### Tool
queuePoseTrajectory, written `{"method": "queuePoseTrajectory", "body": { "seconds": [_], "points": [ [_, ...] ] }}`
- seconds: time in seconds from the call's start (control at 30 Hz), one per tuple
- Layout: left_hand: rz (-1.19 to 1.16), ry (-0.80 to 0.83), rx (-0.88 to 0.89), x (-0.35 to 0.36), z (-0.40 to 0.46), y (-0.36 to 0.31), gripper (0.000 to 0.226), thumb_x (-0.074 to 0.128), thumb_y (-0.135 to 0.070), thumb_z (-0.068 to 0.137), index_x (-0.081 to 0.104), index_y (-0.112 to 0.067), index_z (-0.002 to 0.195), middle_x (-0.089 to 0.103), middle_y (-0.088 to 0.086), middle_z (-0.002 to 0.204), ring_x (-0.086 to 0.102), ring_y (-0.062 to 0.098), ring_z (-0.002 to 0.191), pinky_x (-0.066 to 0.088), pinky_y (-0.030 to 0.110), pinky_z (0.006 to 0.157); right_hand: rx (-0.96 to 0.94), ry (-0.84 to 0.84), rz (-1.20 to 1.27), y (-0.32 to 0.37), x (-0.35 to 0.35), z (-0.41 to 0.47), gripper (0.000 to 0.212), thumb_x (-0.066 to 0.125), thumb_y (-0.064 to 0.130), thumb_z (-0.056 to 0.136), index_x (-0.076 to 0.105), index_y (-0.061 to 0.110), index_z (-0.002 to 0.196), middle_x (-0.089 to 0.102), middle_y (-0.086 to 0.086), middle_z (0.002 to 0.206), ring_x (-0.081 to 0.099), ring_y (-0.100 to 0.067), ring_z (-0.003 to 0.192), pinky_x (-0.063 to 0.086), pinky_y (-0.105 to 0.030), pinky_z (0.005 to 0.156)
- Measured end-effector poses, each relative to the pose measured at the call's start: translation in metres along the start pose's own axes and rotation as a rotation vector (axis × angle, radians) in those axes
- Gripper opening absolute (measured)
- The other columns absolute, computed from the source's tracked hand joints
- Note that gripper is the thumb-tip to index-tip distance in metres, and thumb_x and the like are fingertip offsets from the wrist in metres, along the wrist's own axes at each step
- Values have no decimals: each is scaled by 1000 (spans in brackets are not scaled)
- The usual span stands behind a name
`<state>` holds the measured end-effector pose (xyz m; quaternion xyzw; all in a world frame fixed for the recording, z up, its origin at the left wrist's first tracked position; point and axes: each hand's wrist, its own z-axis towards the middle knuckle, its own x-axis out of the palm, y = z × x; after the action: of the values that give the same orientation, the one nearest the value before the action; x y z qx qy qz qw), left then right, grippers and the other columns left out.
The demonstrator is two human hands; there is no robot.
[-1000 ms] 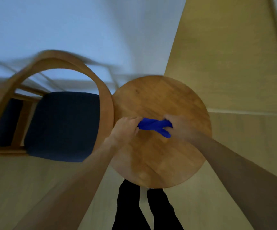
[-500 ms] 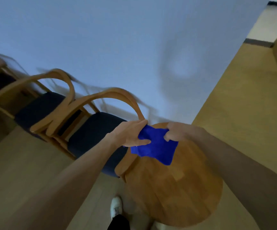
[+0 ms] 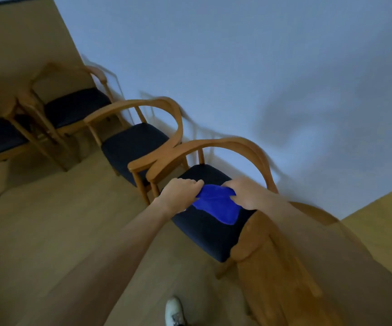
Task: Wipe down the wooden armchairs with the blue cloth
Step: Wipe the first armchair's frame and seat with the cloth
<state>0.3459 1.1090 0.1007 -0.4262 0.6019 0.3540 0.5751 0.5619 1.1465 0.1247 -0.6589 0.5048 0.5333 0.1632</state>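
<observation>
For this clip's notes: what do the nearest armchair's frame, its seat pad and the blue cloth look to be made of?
Nearest armchair frame: wood by its warm honey tone, apparently smooth and bent into a curved arm rail; blur hides any grain.
Seat pad: dark, matte upholstery, fabric or leatherette; cannot tell which.
Blue cloth: soft textile, likely microfibre, sagging in folds between the left hand and right hand.

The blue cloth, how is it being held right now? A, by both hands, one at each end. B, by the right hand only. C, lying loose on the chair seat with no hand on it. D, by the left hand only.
A: the left hand and the right hand each grip an end of the blue cloth, over the nearest armchair.
</observation>
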Motion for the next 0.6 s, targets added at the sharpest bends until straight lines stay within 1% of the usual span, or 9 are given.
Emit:
{"method": "queuePoseTrajectory", "body": {
  "seconds": [0.03,0.1,0.13,0.17,0.27,0.4,0.43,0.5,0.6],
  "points": [
    [-10,3,-22,0,-11,16,17,58,-30,90,40,-29,89,53,-10,74,52,4,59,38,20,52,-28,-3,-19,14,2,11,37,53,17,99,54,23,135,65,-3,114,61,-16,99,51,-29,88],
    [-63,-3,-81,1,-30,46,21,58,-32,90,38,-32,83,55,-11,75,53,3,63,37,20,56,-79,1,-17,40,4,31,31,55,19,98,58,24,128,67,0,108,60,-12,89,48,-22,76],
    [-92,-5,-107,1,-38,59,20,58,-32,90,39,-33,83,56,-12,77,54,4,66,38,21,58,-99,10,-17,52,5,41,28,55,19,98,60,25,125,67,1,105,59,-11,85,46,-20,71],
    [-117,-2,-130,2,-46,71,18,59,-32,90,42,-33,84,56,-13,78,56,5,69,39,21,61,-116,27,-19,64,4,50,26,55,19,98,61,24,123,67,1,104,59,-11,84,46,-20,70],
    [-171,22,-191,6,-62,100,14,59,-31,91,47,-30,85,55,-12,79,59,9,77,44,24,68,-131,92,-5,93,6,80,25,57,17,97,63,22,121,67,2,103,63,-13,89,55,-32,81],
    [-192,22,-262,11,-69,128,8,56,-30,94,52,-25,89,59,-7,86,60,13,80,48,28,71,-160,132,-58,113,10,114,20,57,16,97,64,20,116,67,0,101,65,-14,89,56,-39,87],
    [-197,19,-275,13,-69,133,7,55,-30,95,54,-24,91,61,-5,87,61,14,82,49,29,73,-171,140,-70,116,10,121,19,57,16,97,64,19,114,67,0,100,65,-15,90,56,-39,87],
    [-210,7,-305,16,-67,142,7,55,-29,95,56,-23,93,61,-5,87,60,14,82,46,28,71,-186,153,-79,118,9,137,17,57,15,97,64,19,112,67,-1,98,65,-15,88,56,-39,86],
    [-216,-10,-350,18,-58,155,9,55,-30,95,57,-21,97,62,-3,90,60,16,84,45,28,70,-210,156,-63,116,5,163,19,58,15,96,63,21,114,67,2,98,64,-13,87,55,-33,84]
  ]
}}
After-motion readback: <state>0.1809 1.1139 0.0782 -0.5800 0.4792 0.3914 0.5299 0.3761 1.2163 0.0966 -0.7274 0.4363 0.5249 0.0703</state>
